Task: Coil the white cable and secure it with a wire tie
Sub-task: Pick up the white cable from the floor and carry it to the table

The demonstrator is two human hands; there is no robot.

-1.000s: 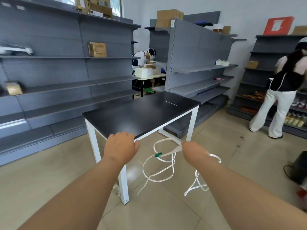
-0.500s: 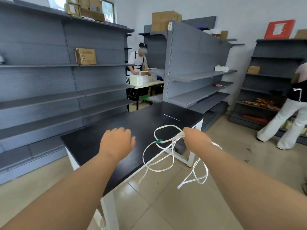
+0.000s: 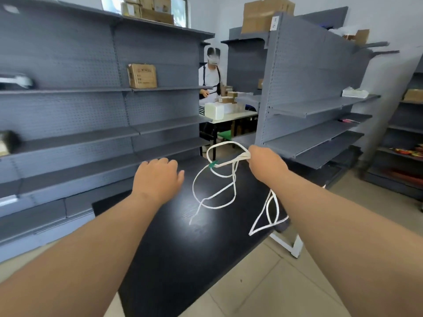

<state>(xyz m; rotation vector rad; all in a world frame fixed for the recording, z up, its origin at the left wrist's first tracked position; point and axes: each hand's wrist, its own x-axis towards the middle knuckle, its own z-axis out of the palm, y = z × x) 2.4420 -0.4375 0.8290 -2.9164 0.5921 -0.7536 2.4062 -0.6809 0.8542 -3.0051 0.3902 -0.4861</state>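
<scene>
Nearest thing is the black table [image 3: 183, 259], both bare forearms reaching out over it. Left hand [image 3: 158, 177] is over the far part of the tabletop, back of the hand up, fingers loosely curled down and holding nothing; can't tell if the fingertips touch the surface. Right hand [image 3: 266, 165] is a bit further out and to the right, fingers closed around the white cable [image 3: 231, 186], gripping a few strands bunched together. From that grip one loop sticks up and to the left, more loose loops hang down above the table, and a thin end trails toward the tabletop. Another loop dangles under the right forearm near the table's right edge. There's a green tie [image 3: 213, 164] on the cable just left of the right hand. Past the table, grey shelves [image 3: 68, 106] run along the left with a cardboard box [image 3: 142, 75] on one, more shelving stands on the right, and way back a person [image 3: 211, 76] stands at a white table [image 3: 233, 116] with boxes on it
</scene>
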